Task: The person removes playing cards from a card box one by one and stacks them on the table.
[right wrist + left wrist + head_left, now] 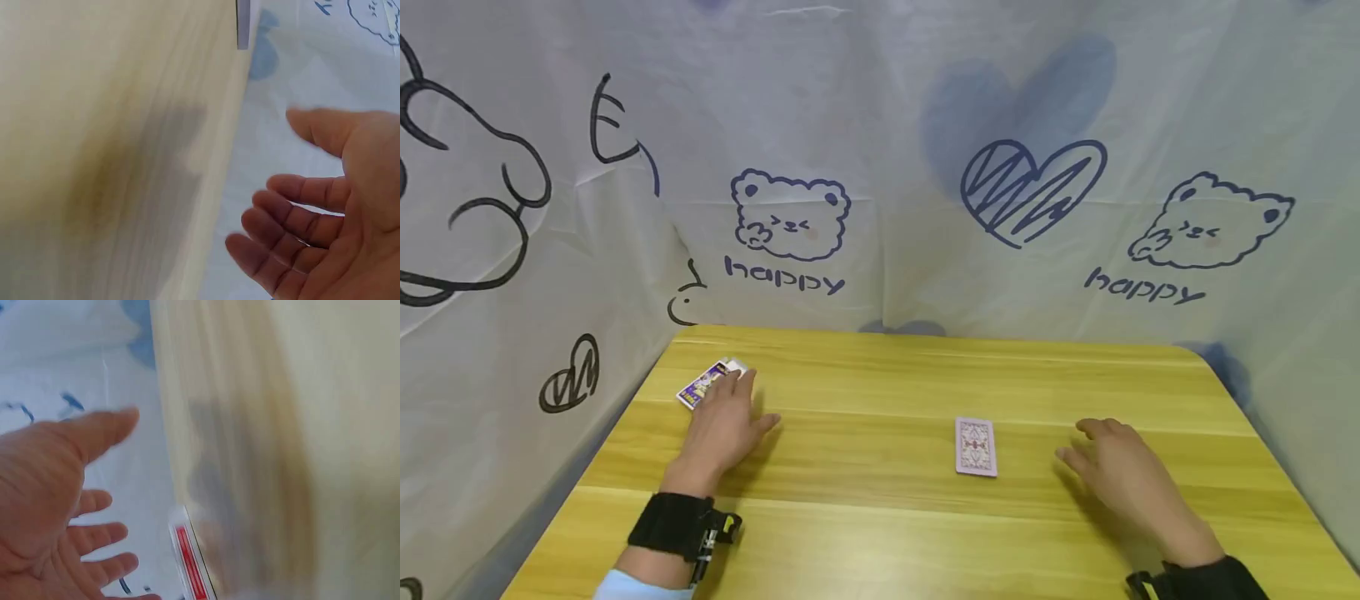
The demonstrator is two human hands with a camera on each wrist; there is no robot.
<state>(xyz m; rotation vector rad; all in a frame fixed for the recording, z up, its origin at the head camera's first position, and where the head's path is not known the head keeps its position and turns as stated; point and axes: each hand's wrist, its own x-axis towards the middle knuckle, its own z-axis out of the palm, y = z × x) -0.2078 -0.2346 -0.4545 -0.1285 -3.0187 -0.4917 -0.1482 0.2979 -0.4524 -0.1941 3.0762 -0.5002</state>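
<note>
A flat card box (703, 384) with a purple and yellow printed face lies at the far left of the table; its red-striped side (191, 564) shows in the left wrist view. My left hand (724, 425) is over the near side of this box, fingers extended and thumb spread, gripping nothing. Right of the table's middle sits a neat deck of playing cards (976, 447), patterned back up, its edge (243, 25) showing in the right wrist view. To the right of the deck, my right hand (1123, 471) hovers with loosely bent fingers and holds nothing.
The yellow wood-grain table (850, 542) has its far edge near a white cloth (880, 108) with drawn bears and hearts. The cloth also hangs along the left and right sides. Black straps with small cameras (677, 527) are on both wrists.
</note>
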